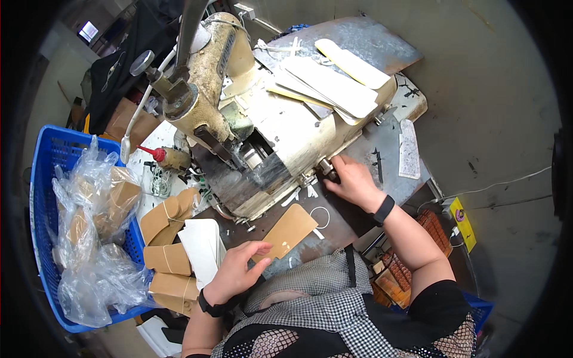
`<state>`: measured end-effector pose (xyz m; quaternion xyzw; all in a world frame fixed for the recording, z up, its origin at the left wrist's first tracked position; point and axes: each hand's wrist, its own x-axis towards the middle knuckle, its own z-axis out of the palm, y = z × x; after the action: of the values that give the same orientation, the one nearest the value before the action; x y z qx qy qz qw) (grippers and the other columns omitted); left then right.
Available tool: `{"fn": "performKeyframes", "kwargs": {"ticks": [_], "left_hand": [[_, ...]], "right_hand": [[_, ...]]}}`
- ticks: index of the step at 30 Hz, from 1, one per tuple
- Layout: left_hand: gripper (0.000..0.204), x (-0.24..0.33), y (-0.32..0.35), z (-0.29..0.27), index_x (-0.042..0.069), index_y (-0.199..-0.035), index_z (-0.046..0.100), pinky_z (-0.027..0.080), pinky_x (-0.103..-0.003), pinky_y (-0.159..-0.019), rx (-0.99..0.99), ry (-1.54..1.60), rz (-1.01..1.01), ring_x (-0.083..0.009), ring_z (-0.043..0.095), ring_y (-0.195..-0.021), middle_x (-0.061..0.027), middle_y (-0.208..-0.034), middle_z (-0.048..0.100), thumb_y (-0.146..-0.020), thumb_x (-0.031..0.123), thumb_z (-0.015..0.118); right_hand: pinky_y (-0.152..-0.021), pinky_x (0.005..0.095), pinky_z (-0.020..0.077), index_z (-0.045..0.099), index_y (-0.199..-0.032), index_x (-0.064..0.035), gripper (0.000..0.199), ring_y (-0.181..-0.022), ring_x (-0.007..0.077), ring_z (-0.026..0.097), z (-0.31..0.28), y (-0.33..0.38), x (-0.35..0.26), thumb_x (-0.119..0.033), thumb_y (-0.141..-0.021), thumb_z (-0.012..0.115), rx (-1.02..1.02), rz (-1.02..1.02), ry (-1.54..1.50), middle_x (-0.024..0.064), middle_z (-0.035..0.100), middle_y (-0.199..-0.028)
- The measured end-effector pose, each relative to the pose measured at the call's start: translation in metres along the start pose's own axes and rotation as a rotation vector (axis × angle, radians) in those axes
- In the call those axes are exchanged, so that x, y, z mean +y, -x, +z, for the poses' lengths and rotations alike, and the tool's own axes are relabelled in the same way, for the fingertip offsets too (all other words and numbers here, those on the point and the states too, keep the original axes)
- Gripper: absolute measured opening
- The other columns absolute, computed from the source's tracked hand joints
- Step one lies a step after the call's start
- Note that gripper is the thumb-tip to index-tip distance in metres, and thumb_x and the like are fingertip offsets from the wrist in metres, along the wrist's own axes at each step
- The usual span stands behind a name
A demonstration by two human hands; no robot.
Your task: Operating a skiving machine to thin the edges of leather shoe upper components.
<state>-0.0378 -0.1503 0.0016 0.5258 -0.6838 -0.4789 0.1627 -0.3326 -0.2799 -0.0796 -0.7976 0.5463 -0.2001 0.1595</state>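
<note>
My right hand [356, 182] has its thumb and fingers closed around a metal knob [326, 167] on the front of a worn cream bench machine [298, 140]. The machine looks like a leather skiving machine. My left hand [239, 269] is open, thumb and fingers apart. Its fingertips rest at the lower left end of a flat tan panel [292, 230], apparently touching it without a grip. Beside that hand lies a stack of white cut pieces [202, 247]. Tan bundles tied with bands [169, 258] lie farther left.
White and yellow-edged panels [328, 83] lie on top of the machine. A blue basket [45, 238] at left holds tan bundles in clear plastic bags [89, 238]. A red-tipped bottle [173, 159] stands behind the bundles. A white ring [321, 216] and scraps lie near the tan panel.
</note>
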Motion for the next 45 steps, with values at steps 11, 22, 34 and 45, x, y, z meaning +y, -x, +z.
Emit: {"fn": "performKeyframes", "kwargs": {"ticks": [11,22,34,45], "left_hand": [[0.028,-0.014,0.000,0.009,-0.003,-0.108,0.058,0.051,-0.033,-0.081,0.053,-0.044,0.025,-0.0272,0.065,-0.091,-0.0170,-0.098,0.065,-0.082,0.007,0.064],[0.035,-0.028,-0.005,0.024,-0.001,-0.108,0.059,0.045,-0.039,-0.090,0.105,-0.243,0.015,-0.0351,0.056,-0.104,-0.0181,-0.109,0.057,-0.078,0.015,0.066],[0.044,-0.039,0.000,0.031,-0.002,-0.114,0.056,0.043,-0.041,-0.093,0.115,-0.308,-0.026,-0.0353,0.051,-0.105,-0.0170,-0.114,0.052,-0.075,0.014,0.069],[0.063,-0.035,-0.004,0.039,-0.001,-0.120,0.047,0.045,-0.042,-0.089,0.156,-0.463,-0.111,-0.0367,0.049,-0.104,-0.0183,-0.110,0.047,-0.066,0.011,0.078]], "right_hand": [[-0.068,0.0429,0.0492,0.056,-0.095,0.0019,0.032,-0.081,0.0365,0.060,-0.003,0.006,-0.001,-0.022,-0.078,0.067,-0.014,0.032,0.110,0.0191,0.060,-0.087],[-0.071,0.0443,0.0488,0.055,-0.086,-0.0023,0.026,-0.083,0.0361,0.057,0.005,0.006,0.013,-0.014,-0.070,0.071,0.107,0.030,0.149,0.0174,0.055,-0.087],[-0.075,0.0388,0.0490,0.060,-0.100,0.0014,0.035,-0.087,0.0360,0.059,0.001,0.004,0.015,-0.025,-0.079,0.070,0.082,0.218,-0.094,0.0163,0.061,-0.092],[-0.070,0.0389,0.0487,0.061,-0.095,0.0020,0.025,-0.085,0.0336,0.060,0.005,0.004,0.010,-0.013,-0.076,0.069,0.172,0.231,-0.312,0.0159,0.062,-0.092]]}}
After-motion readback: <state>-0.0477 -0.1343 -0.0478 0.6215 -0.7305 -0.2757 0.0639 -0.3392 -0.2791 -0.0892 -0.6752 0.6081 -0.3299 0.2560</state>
